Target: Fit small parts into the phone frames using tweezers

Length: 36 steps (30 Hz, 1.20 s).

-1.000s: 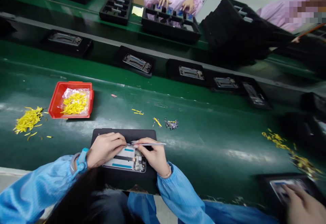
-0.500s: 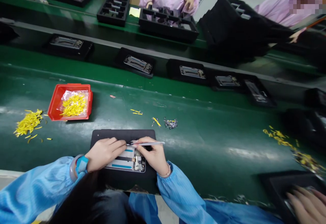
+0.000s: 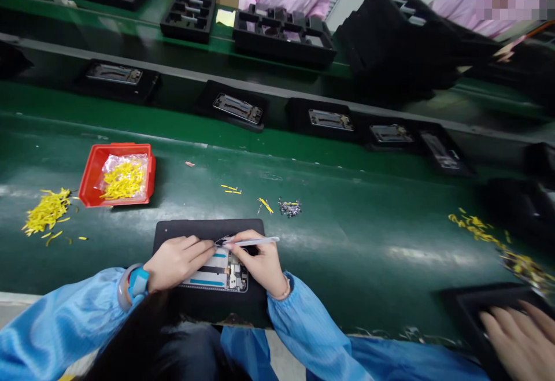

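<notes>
An opened phone (image 3: 208, 280) with blue strips and exposed circuitry lies on a black tray (image 3: 173, 229) in front of me. My left hand (image 3: 177, 259) rests over its left part, fingers stretched out side by side, fingertips at the far edge; the thumb is hidden. Pinched in my right hand (image 3: 262, 265) is a pair of light-coloured tweezers (image 3: 258, 241), slanting over the phone's far edge. The tweezer tips come close to my left fingertips, beside a small dark piece too fine to make out.
Yellow strips fill a red bin (image 3: 85, 181); a yellow pile (image 3: 47, 210) lies left of it. Small metallic parts (image 3: 289, 207) sit beyond the tray. More phones (image 3: 238, 108) lie on black trays along the line. A co-worker's hand (image 3: 515, 335) is at right, others opposite.
The tweezers in my right hand have shifted and tilted slightly at the phone's far edge. My left hand stays nearly still. The phones on the far line have moved slightly right.
</notes>
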Motion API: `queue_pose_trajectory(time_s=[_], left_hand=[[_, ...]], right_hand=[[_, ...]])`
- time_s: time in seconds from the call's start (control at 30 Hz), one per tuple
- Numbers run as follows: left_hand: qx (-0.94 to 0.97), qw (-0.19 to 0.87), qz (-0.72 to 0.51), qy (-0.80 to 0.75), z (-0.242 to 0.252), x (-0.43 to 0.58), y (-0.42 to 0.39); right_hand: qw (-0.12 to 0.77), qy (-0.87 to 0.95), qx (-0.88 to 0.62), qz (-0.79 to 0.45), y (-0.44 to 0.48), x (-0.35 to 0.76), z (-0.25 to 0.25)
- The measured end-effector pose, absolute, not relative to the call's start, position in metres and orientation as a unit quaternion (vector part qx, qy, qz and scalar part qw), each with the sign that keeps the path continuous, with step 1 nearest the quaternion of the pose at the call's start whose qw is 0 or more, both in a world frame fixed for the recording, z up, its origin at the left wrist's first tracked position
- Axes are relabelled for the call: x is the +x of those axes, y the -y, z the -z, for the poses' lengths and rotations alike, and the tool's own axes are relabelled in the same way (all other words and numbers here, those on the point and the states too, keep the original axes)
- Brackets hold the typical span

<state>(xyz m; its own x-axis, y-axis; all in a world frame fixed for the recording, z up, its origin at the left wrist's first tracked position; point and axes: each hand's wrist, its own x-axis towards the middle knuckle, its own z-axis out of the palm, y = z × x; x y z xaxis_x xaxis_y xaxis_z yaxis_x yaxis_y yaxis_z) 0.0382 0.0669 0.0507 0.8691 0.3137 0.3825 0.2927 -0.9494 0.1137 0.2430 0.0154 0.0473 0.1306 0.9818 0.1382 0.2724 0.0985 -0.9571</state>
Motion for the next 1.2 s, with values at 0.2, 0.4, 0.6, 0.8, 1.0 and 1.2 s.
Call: queue_pose_trajectory(time_s=[0.2,0.4,0.6,0.8,1.0,1.2], left_hand=[[0.977,-0.031,-0.159,-0.142,-0.062,0.041,-0.064],[0.976,-0.031,-0.173,-0.131,-0.061,0.040,-0.064],[0.974,-0.044,-0.188,-0.122,-0.060,0.037,-0.066],[0.982,-0.061,-0.143,-0.111,-0.059,0.036,-0.065],[0.981,-0.054,-0.142,-0.119,-0.063,0.040,-0.067],[0.965,0.064,-0.172,-0.188,-0.059,0.039,-0.071]], right_hand=[[0.504,0.550,-0.563,-0.357,-0.015,0.243,-0.046],[0.501,0.589,-0.533,-0.345,-0.014,0.244,-0.047],[0.507,0.614,-0.515,-0.319,-0.011,0.241,-0.048],[0.504,0.614,-0.524,-0.307,-0.012,0.241,-0.047],[0.499,0.634,-0.511,-0.297,-0.013,0.238,-0.048],[0.520,0.610,-0.527,-0.283,-0.002,0.242,-0.055]])
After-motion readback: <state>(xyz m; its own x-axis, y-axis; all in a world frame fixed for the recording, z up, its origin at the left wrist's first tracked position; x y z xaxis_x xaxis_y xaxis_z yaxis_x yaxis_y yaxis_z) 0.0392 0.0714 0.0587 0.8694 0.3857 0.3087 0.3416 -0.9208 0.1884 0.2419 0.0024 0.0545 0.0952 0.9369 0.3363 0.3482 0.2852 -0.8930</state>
